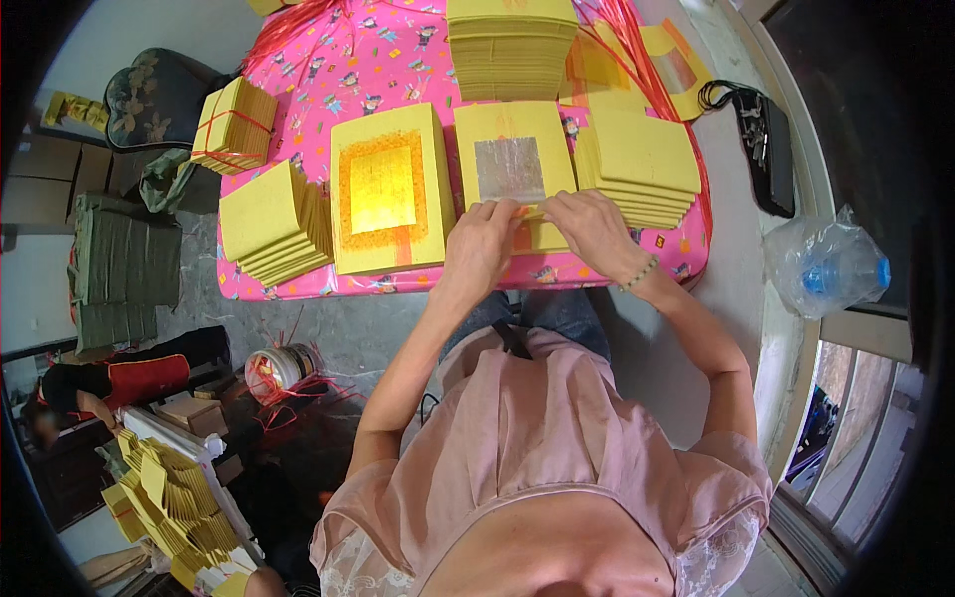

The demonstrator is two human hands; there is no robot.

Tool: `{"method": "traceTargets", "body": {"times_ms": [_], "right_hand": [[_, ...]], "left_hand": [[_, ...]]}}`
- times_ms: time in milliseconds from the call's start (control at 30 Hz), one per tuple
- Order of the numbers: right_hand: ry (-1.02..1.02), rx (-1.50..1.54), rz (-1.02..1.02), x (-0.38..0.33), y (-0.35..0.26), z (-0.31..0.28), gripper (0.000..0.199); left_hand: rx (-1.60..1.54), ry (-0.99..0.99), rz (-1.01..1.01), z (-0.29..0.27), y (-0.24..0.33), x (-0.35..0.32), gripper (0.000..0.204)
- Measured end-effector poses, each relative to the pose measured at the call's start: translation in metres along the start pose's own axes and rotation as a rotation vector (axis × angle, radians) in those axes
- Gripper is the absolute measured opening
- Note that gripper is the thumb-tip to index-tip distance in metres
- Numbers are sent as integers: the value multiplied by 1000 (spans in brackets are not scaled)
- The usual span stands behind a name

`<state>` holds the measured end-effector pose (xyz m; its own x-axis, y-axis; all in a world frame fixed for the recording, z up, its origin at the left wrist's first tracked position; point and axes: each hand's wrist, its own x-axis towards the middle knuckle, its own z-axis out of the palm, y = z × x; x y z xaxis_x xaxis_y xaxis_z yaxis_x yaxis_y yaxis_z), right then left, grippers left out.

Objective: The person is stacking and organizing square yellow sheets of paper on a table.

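A yellow paper sheet with a silver square in its middle lies on a pile in front of me. My left hand and my right hand pinch its near edge, which looks turned up and over. A beaded bracelet circles my right wrist. Left of my hands is a thick stack of yellow sheets; its top sheet carries a gold square with an orange border. Folded yellow papers overlap beside my right hand, and another folded pile sits at the table's left edge. My fingertips partly hide the fold.
The table has a pink patterned cover. A tall yellow paper stack and red strings are at its far side. A tied bundle stands far left. On the right are a black case and a clear plastic bottle. Another person is lower left.
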<state>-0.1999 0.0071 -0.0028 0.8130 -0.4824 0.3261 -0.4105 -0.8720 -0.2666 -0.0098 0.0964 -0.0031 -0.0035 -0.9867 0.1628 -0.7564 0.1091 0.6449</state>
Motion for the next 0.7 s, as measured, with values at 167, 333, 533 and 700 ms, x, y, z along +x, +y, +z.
{"method": "traceTargets", "body": {"times_ms": [167,333,533,700], "right_hand": [[-47,99,100,43,16,-34,11],[-67,143,208,90,51,-30,17],[-153,214,268,132,111,12,22],[-301,112,368,147,118,29,23]], "left_hand": [[83,427,272,6,12,1,53],[83,318,247,30,6,19,61],[113,280,175,54,-11,52,73],[266,200,118,63,-25,66,77]]}}
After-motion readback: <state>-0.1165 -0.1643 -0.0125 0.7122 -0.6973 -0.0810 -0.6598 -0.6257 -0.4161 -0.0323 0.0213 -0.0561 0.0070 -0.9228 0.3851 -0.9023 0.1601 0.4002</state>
